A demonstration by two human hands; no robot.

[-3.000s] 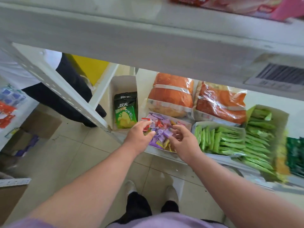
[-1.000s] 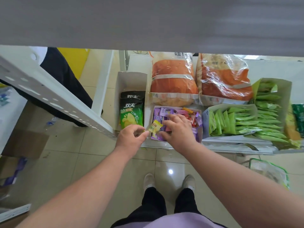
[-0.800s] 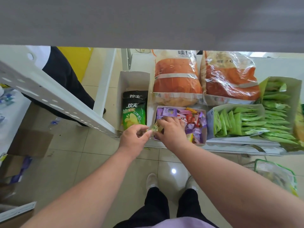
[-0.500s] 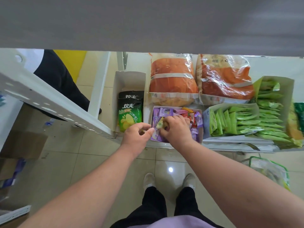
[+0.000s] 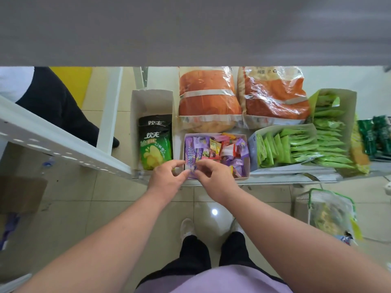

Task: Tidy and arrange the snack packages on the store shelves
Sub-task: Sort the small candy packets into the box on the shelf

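Low on the white shelf, a candy box sits at the 12 o'clock spot — both hands meet at its front-left corner, left hand and right hand together pinching a purple packet.

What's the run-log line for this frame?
phase: arranging candy box | left hand: pinching purple packet | right hand: pinching same packet | chip bag: untouched
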